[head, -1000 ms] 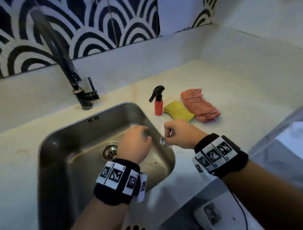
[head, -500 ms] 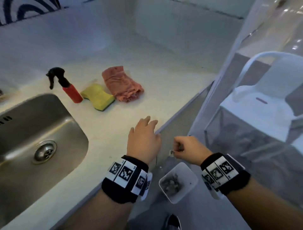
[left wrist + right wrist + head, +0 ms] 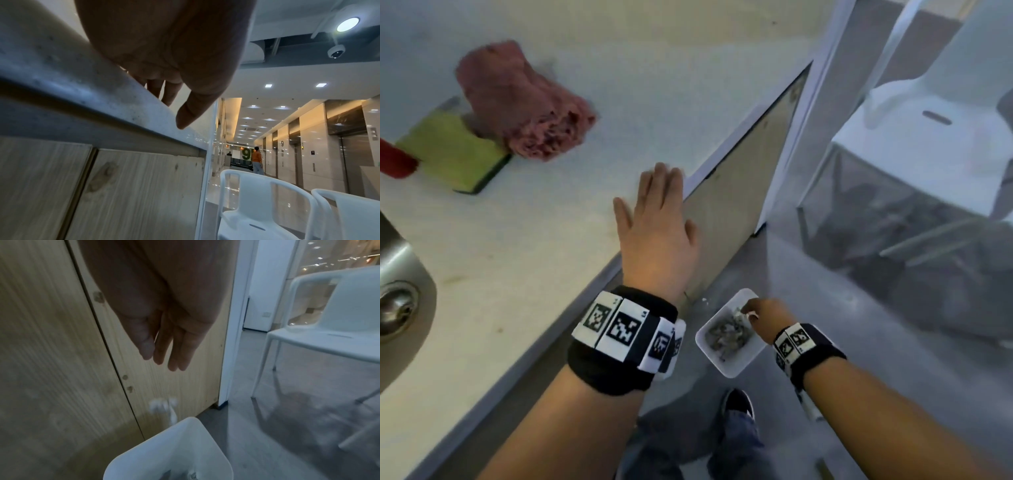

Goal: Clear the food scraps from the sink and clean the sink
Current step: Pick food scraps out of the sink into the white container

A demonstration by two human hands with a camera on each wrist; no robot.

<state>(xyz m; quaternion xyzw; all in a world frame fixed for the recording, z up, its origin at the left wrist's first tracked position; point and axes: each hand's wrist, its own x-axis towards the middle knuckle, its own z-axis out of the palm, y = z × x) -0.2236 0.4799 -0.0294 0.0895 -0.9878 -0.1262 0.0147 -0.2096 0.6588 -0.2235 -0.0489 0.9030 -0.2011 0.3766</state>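
On the floor beside the cabinet stands a small white bin with grey-brown food scraps in it. My right hand hangs just above the bin's far rim, fingers straight and pointing down, holding nothing. A blurred white scrap is in the air between those fingers and the bin. Flat on the front edge of the pale counter lies my left hand, palm down with the fingers spread. Only a corner of the steel sink and its drain shows at the left edge.
A yellow-green sponge, a pink cloth and a red spray bottle lie on the counter behind the left hand. Wooden cabinet doors stand below the counter. White plastic chairs are to the right. My shoe is near the bin.
The view has swung right, away from the sink. My right hand has dropped to the bin and let go of the scrap it pinched. My left hand has flattened on the counter edge.
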